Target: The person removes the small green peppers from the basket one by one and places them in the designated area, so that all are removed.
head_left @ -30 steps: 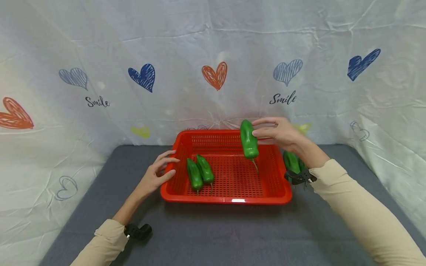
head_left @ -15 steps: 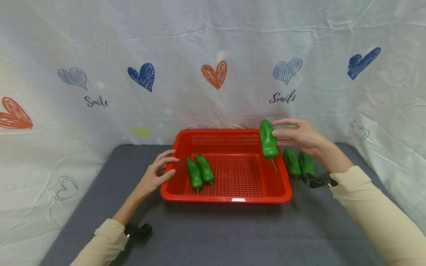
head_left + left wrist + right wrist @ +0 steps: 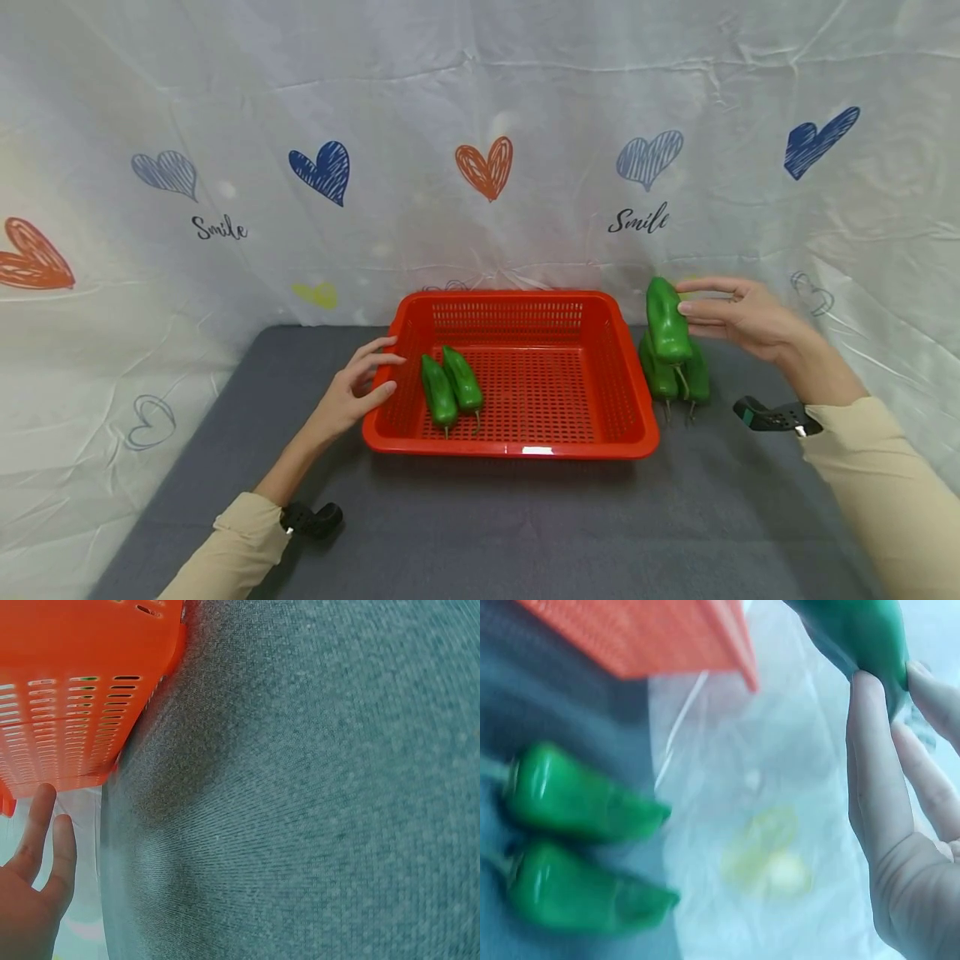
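My right hand pinches a green pepper by its side, stem hanging down. In the head view this pepper overlaps two other green peppers that lie on the cloth right of the basket. The right wrist view shows the pinched pepper between thumb and fingertips, with the lying pair below it. A red plastic basket stands mid-table, and two green peppers lie side by side in its left part. My left hand rests its spread fingers at the basket's left rim.
Dark grey cloth covers the table. A white curtain printed with hearts hangs along the back and sides. Black camera straps circle both wrists.
My right hand has carried the pinched pepper rightward, from above the basket's right part to over the pair beside it. The left hand and basket have stayed put.
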The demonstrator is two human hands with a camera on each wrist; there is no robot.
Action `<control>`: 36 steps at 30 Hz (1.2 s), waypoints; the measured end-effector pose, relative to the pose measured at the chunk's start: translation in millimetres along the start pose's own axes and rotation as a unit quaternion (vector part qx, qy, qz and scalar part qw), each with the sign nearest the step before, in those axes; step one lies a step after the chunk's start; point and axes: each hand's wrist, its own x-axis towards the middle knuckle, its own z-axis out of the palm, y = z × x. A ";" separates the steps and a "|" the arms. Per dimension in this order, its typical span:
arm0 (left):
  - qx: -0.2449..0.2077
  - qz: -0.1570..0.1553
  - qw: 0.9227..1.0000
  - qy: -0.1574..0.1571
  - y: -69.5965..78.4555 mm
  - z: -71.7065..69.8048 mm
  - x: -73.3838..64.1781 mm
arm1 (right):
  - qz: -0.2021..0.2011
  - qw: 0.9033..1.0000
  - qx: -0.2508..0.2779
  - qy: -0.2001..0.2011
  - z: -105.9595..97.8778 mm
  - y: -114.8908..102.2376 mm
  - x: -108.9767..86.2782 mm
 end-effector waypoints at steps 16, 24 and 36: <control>0.002 -0.001 1.000 -0.005 -1.4 -0.6 0.3 | -0.022 0.999 -0.029 0.002 -74.7 40.6 -28.5; 0.003 -0.012 1.000 -0.008 -0.9 -1.9 -0.7 | 0.002 0.999 -0.034 0.022 -100.0 59.7 -28.9; -0.010 -0.003 1.000 -0.005 2.1 -0.1 -0.4 | 0.064 0.997 0.005 0.054 -125.1 80.6 -35.0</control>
